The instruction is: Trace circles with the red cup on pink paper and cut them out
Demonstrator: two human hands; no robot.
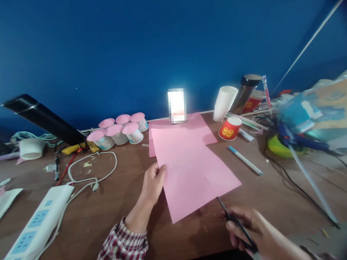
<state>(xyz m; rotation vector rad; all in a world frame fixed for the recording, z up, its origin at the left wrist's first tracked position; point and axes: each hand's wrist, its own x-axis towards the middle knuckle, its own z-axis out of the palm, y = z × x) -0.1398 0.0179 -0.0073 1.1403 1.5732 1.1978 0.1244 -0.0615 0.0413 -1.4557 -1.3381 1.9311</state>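
L hand [153,182] pinching left edge of pink paper sheet [192,171], sheet lifted over wooden table [113,208] w/ more pink paper [196,125] beneath, R hand [251,229] gripping black scissors [235,224], blade tip just below sheet's lower edge, paper cups [119,132] behind

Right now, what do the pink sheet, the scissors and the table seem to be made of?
Pink sheet: thin matte paper, probably; it lies flat with crisp edges. Scissors in the right hand: dark, likely metal blades; the handles are hidden. Table: brown wood-look surface, faint sheen; possibly laminate.
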